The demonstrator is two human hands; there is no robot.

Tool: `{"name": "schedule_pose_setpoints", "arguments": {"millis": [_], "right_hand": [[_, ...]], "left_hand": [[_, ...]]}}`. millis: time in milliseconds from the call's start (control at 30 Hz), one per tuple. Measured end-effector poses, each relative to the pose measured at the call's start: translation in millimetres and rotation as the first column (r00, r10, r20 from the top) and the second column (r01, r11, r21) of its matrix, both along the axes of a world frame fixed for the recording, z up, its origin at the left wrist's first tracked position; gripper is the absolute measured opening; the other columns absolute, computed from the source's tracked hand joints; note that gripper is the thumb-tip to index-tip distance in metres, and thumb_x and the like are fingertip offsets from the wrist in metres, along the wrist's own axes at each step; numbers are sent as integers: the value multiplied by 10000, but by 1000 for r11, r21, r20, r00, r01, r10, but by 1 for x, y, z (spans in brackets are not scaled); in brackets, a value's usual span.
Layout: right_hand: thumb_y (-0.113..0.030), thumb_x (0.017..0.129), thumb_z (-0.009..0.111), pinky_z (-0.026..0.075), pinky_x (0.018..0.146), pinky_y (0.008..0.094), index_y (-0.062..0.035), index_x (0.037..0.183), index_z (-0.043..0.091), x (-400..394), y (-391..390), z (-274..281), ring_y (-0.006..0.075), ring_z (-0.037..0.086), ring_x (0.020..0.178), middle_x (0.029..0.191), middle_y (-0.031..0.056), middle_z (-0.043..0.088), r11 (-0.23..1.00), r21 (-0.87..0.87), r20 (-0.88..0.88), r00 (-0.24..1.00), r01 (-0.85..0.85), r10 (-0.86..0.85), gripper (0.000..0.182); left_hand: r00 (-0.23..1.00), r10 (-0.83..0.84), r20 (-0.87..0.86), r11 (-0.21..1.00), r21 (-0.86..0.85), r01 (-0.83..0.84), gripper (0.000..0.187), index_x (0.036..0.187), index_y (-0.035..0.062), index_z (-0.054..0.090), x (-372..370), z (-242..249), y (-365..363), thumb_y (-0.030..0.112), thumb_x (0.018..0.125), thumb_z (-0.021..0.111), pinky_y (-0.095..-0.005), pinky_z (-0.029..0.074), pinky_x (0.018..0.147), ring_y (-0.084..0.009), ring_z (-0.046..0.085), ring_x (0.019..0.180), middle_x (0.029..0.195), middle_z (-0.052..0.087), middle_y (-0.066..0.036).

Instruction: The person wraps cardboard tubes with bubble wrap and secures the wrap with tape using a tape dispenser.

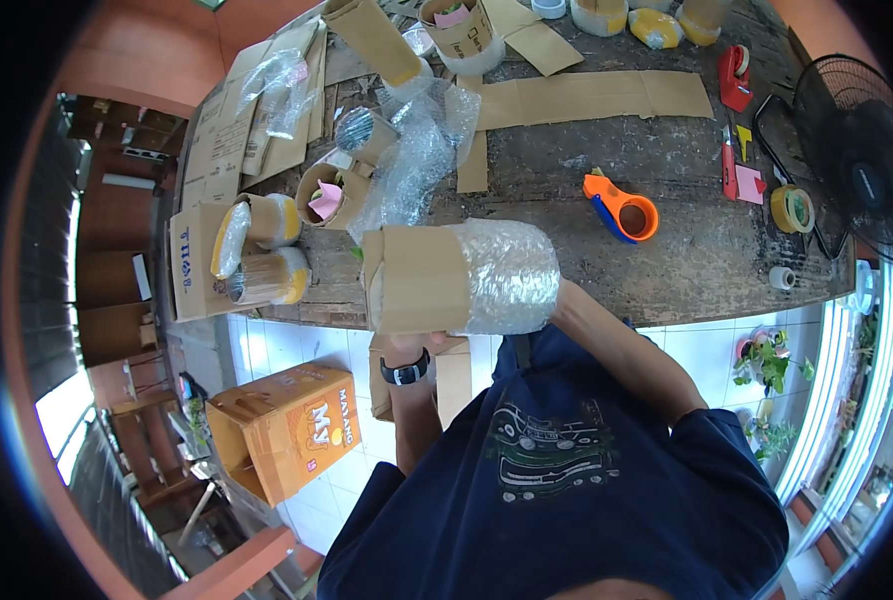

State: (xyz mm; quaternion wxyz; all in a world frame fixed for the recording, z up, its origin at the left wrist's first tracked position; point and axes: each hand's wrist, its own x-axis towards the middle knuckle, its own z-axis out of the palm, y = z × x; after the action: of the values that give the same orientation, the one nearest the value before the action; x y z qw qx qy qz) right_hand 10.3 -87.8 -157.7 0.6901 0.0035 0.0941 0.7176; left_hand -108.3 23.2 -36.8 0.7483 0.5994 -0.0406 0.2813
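A cardboard roll, its right half wrapped in shiny bubble wrap, is held sideways at the table's near edge. My left hand, with a watch on the wrist, grips it from below at the cardboard end; most of its fingers are hidden. At the bubble-wrapped end, my right hand holds the roll from behind, fingers out of sight. Beyond the roll lies a loose length of bubble wrap. An orange tape dispenser sits on the table to the right.
Cardboard tubes with pink paper and taped rolls stand left. Flat cardboard lies at the back. On the right are a red tape dispenser, a cutter, yellow tape and a fan. An orange box stands on the floor.
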Motion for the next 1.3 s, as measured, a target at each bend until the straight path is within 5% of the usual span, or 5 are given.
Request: {"name": "schedule_pose_setpoints", "arguments": {"millis": [367, 533, 833, 1033, 1300], "right_hand": [[-358, 984, 429, 440, 986, 371, -50, 1280, 509, -4, -18, 49, 202, 555, 1155, 1252, 96, 577, 969, -208, 382, 923, 131, -42, 435], [-243, 983, 481, 445, 914, 368, -64, 1265, 504, -10, -18, 59, 184, 567, 1070, 1188, 70, 589, 971, -149, 483, 871, 187, -94, 335], [-34, 925, 575, 497, 771, 278, -66, 1425, 295, -27, -36, 87, 125, 614, 899, 970, 96, 623, 953, -33, 794, 588, 301, -158, 573], [14, 912, 567, 532, 717, 263, -5, 1371, 365, -25, -60, 129, 141, 648, 746, 877, 101, 653, 943, -79, 921, 385, 323, -55, 502], [100, 829, 601, 540, 813, 257, 82, 1200, 556, 5, -68, 168, 196, 647, 1038, 1082, 180, 663, 938, 110, 893, 381, 329, -238, 374]], "left_hand": [[998, 49, -38, 989, -135, -54, 605, 1219, -6, 539, -21, -38, 16, 130, 699, 816, -234, 488, 594, -112, 625, 672, 931, 669, -77], [997, 16, -74, 988, -155, -27, 705, 1263, 96, 546, -23, -38, 29, 274, 656, 858, -331, 466, 892, -189, 585, 1055, 1164, 615, -19], [971, 236, -40, 950, -200, -239, 654, 1320, 82, 485, -17, -64, 49, 165, 746, 788, -385, 436, 936, -214, 556, 1105, 1217, 582, -43], [936, 342, -87, 914, -200, -352, 634, 1373, 108, 427, -20, -81, 60, 246, 829, 720, -462, 362, 1028, -241, 505, 1197, 1309, 527, -32], [961, 268, -73, 906, -319, -277, 621, 1374, 90, 425, -27, -100, 63, 284, 849, 694, -468, 333, 1054, -250, 449, 1260, 1347, 505, -42]]}}
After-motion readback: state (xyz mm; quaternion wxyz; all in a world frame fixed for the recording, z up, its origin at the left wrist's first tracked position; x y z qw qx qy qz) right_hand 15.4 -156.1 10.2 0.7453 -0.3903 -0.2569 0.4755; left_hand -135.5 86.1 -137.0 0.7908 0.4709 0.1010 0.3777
